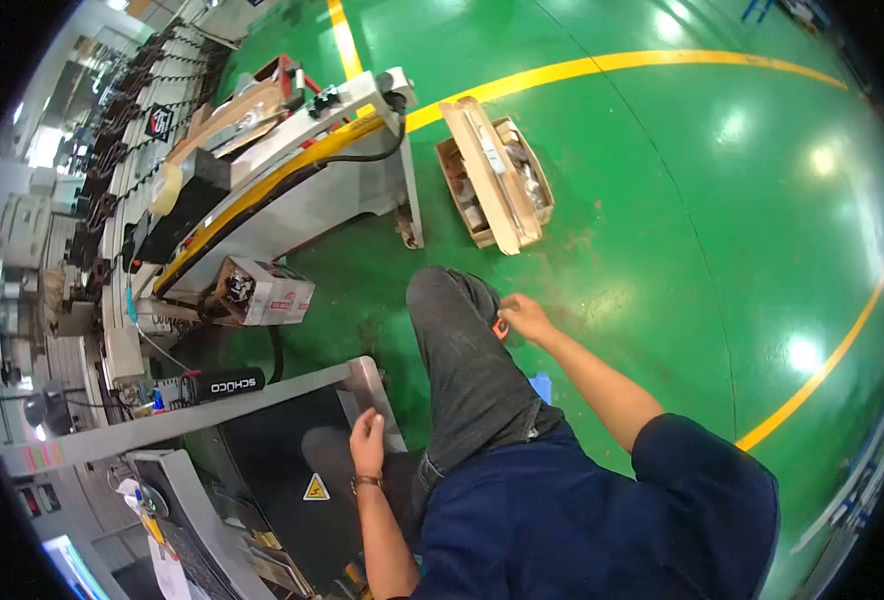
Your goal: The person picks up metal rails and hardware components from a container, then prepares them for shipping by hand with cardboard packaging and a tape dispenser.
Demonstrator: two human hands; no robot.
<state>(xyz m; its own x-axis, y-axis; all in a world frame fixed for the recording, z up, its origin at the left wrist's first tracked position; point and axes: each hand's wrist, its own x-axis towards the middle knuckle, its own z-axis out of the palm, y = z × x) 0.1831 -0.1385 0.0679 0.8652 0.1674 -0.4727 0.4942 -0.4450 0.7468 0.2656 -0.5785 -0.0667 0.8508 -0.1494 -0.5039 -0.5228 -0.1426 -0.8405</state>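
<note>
My left hand (367,441), with a band at its wrist, is raised beside my left leg over the grey machine frame (365,378). Its fingers are loosely curled together, and no object shows in them. By my bent right knee, my right hand (524,317) is closed on a small orange-red object (502,328), partly hidden by the fingers and the trouser leg.
An open cardboard box (482,232) with a long carton piece (489,175) across it stands on the green floor. Left are a white machine arm (312,125), a box of small parts (284,296) and a black Schüco-labelled case (224,386). A black panel bears a warning triangle (316,489).
</note>
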